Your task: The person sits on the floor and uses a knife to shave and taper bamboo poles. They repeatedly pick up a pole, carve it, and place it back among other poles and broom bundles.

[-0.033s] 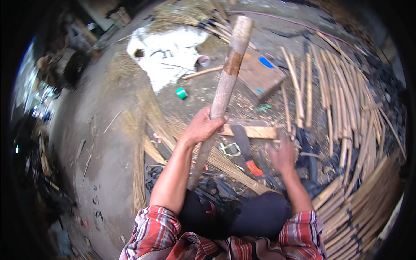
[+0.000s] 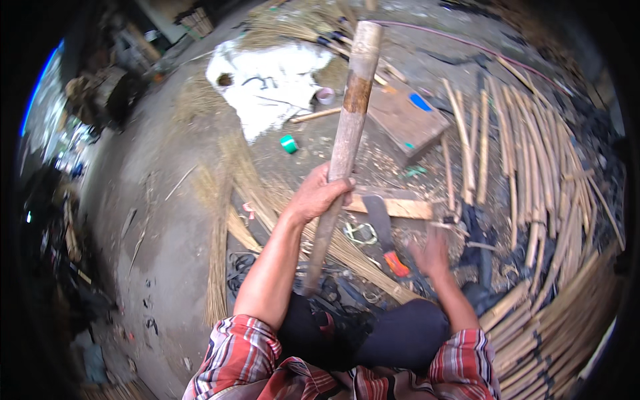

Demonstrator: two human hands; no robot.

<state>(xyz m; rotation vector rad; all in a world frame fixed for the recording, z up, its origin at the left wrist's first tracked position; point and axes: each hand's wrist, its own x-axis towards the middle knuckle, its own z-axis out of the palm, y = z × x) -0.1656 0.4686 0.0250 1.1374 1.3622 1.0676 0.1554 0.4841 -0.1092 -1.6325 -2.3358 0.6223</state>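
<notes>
My left hand [image 2: 321, 195] is wrapped around a thick wooden club [image 2: 346, 141], which stands tilted in front of me with its upper end away and its lower end near my knees. A brown band marks the wood above my grip. Low over the littered floor, my right hand [image 2: 432, 253] is smeared by motion, so its fingers cannot be made out. Just left of it lies a broad-bladed knife [image 2: 379, 219] with an orange handle, its blade resting against a pale wooden block [image 2: 403, 208]. Bundles of straw bristles [image 2: 337, 252] lie beneath the club.
Many wooden sticks [image 2: 527, 153] lie on the right, with a stack of tied broom handles [image 2: 553, 340] nearer me. A wooden box [image 2: 403, 123], a white sack [image 2: 267, 73] and a green tape roll [image 2: 289, 144] are farther off. Finished-looking brooms [image 2: 287, 33] lie beyond the sack.
The whole scene has shifted slightly to the right in view. The club leans a little more upright in my left hand. My right hand has moved slightly downward.
</notes>
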